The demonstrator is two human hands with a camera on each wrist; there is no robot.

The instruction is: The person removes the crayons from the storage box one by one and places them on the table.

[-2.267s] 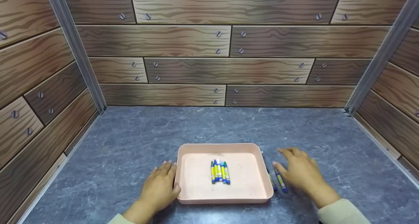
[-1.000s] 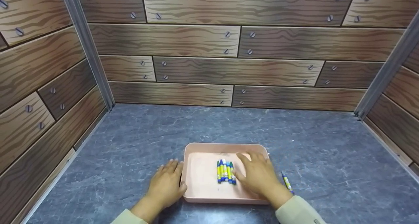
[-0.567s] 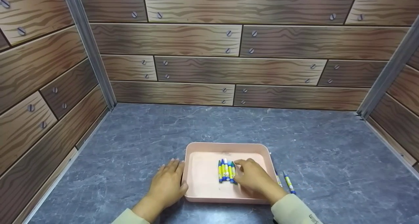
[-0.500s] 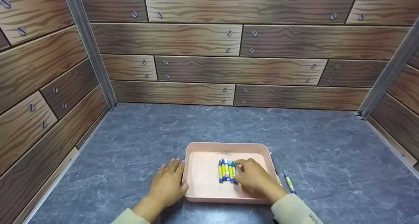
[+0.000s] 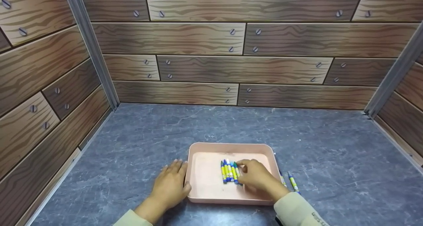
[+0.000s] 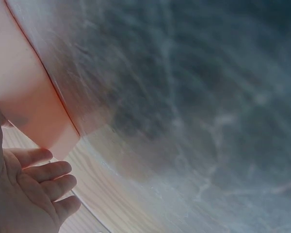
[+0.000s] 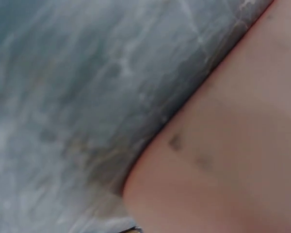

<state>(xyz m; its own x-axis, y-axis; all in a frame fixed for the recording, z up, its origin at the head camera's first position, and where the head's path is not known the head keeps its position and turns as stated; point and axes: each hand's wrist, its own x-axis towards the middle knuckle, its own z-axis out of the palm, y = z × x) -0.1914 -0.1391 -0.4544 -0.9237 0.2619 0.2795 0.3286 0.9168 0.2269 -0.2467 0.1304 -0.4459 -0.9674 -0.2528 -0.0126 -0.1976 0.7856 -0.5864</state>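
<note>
Several crayons (image 5: 228, 172) with yellow-and-blue wrappers lie side by side in a row inside the pink tray (image 5: 208, 147). My right hand (image 5: 257, 176) reaches over the tray's right side, finger and thumb curled at the two ends of the rightmost crayon (image 5: 237, 168), pinching it lengthwise. Part of that crayon is hidden by the fingertips. Against the tray's left wall lies my left hand (image 5: 170, 185), fingers fairly straight; the left wrist view also has this hand (image 6: 29, 191) at the tray's corner (image 6: 63, 141). The right wrist view shows the tray's outer wall (image 7: 223, 160), without the hand.
Outside the tray's right wall, one crayon (image 5: 292, 182) lies on the grey marbled table (image 5: 158, 130), and another crayon (image 5: 282, 179) sits close to the wall, partly hidden. Wood-patterned panels (image 5: 198, 67) stand at the back and sides.
My right hand has moved left from above the loose crayons outside into the tray, and its fingers have closed at the row's right end. The row now leans slightly. My left hand stays put.
</note>
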